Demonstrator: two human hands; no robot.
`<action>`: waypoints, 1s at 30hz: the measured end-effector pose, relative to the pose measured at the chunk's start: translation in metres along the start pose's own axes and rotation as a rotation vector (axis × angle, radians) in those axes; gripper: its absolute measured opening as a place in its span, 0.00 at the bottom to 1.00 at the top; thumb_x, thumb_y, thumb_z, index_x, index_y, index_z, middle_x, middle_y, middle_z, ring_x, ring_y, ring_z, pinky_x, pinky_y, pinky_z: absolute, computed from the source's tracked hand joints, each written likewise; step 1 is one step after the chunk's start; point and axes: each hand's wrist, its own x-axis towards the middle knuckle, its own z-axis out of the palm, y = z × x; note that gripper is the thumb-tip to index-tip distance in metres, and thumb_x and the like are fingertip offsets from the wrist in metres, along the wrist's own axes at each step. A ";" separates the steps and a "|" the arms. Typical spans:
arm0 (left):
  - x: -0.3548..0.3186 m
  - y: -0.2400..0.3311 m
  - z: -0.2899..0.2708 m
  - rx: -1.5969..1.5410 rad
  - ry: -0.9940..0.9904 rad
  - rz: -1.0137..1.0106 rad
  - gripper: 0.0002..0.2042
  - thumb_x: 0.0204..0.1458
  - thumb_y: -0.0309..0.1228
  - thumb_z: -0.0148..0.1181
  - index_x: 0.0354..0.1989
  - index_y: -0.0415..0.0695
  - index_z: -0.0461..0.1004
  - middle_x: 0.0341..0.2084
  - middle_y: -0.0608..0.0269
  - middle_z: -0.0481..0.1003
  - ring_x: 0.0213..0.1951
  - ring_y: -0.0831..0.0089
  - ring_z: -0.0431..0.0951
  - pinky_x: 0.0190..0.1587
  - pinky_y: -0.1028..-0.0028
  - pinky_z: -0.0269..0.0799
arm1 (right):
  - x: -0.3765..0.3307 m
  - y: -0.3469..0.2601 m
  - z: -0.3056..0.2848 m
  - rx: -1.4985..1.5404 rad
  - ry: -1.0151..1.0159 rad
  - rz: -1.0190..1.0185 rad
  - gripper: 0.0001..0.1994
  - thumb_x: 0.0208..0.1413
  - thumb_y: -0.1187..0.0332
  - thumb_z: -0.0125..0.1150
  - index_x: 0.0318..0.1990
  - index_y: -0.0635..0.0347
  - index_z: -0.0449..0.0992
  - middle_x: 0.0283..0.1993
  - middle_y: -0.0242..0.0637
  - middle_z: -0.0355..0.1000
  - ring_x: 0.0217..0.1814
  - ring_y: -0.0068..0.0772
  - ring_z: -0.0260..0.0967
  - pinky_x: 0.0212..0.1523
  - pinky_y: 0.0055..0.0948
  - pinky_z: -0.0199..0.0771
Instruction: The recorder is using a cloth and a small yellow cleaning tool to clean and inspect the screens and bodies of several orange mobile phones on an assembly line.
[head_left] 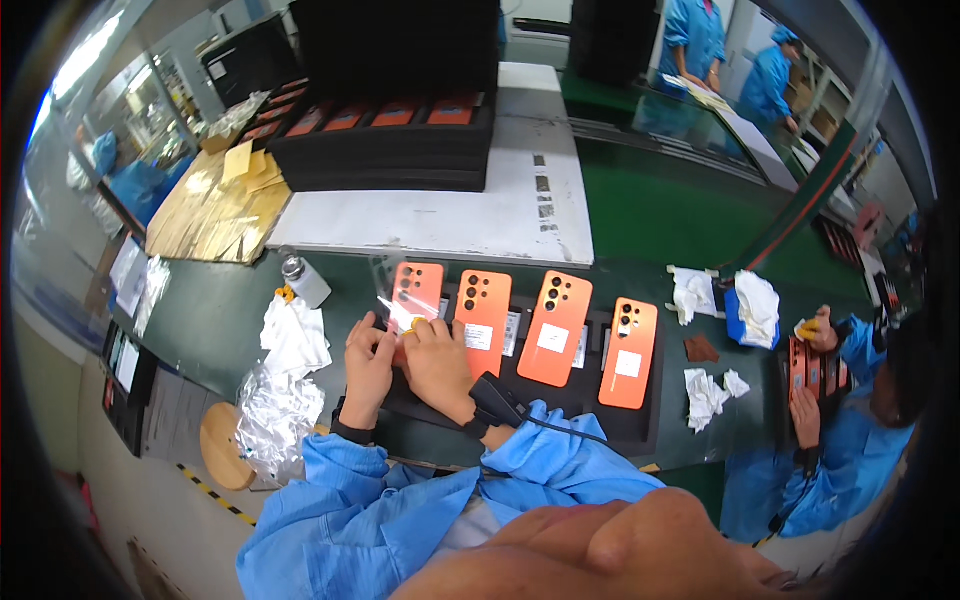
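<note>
An orange phone (423, 282) with a cluster of dark camera lenses lies back side up at the left of a black tray (640, 423). A sheet of clear film (388, 278) stands tilted over its left side. My left hand (367, 368) is closed at the film's lower end, by the phone's left edge. Covering the phone's lower part, my right hand (437, 366) has curled fingers meeting the same film; yellow shows at a fingertip. Three more orange phones with white labels, a left one (483, 305), a middle one (560, 312) and a right one (629, 340), lie alongside.
A white-capped bottle (305, 279), white cloths (296, 335) and crumpled clear film (280, 425) lie left. Beyond stands a black foam box (385, 160) holding orange phones. Wipes (705, 398) and a blue bin (752, 310) are right, near a co-worker's hands (806, 415).
</note>
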 end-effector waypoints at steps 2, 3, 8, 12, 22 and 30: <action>-0.004 -0.003 0.005 -0.077 0.054 0.025 0.09 0.57 0.31 0.61 0.28 0.39 0.78 0.51 0.35 0.76 0.65 0.44 0.65 0.65 0.53 0.59 | 0.001 0.001 0.001 -0.005 0.037 -0.004 0.07 0.50 0.68 0.63 0.35 0.61 0.80 0.41 0.37 0.72 0.48 0.40 0.67 0.51 0.45 0.64; -0.006 0.000 0.004 -0.080 0.073 0.017 0.09 0.57 0.31 0.61 0.28 0.39 0.78 0.51 0.35 0.76 0.65 0.44 0.65 0.65 0.53 0.59 | 0.002 0.002 0.002 -0.003 0.028 -0.023 0.07 0.50 0.68 0.63 0.35 0.61 0.80 0.41 0.37 0.72 0.48 0.40 0.67 0.51 0.45 0.64; -0.023 0.028 -0.004 0.269 0.086 0.163 0.07 0.56 0.30 0.61 0.35 0.39 0.78 0.56 0.37 0.73 0.64 0.43 0.65 0.64 0.53 0.59 | 0.008 0.006 0.000 0.056 0.102 -0.023 0.05 0.52 0.69 0.61 0.31 0.59 0.80 0.36 0.36 0.73 0.43 0.41 0.68 0.49 0.40 0.65; -0.044 0.020 -0.008 0.556 -0.039 0.247 0.17 0.55 0.34 0.61 0.51 0.39 0.74 0.59 0.43 0.71 0.66 0.46 0.63 0.66 0.47 0.55 | 0.008 0.006 0.003 0.081 0.069 0.000 0.07 0.54 0.68 0.58 0.33 0.58 0.80 0.36 0.34 0.73 0.44 0.39 0.69 0.52 0.41 0.62; -0.056 0.022 -0.009 0.689 -0.291 0.439 0.29 0.56 0.42 0.58 0.62 0.37 0.68 0.64 0.49 0.66 0.67 0.53 0.63 0.65 0.47 0.58 | 0.008 0.009 0.003 0.105 0.129 0.014 0.06 0.56 0.68 0.59 0.34 0.58 0.81 0.35 0.35 0.74 0.44 0.38 0.69 0.52 0.41 0.63; -0.053 0.029 -0.001 0.725 -0.252 0.419 0.32 0.56 0.50 0.58 0.64 0.39 0.68 0.66 0.43 0.64 0.67 0.49 0.63 0.58 0.50 0.67 | 0.020 0.015 -0.011 0.208 0.249 0.044 0.06 0.57 0.69 0.59 0.32 0.62 0.78 0.33 0.40 0.72 0.39 0.46 0.69 0.50 0.43 0.65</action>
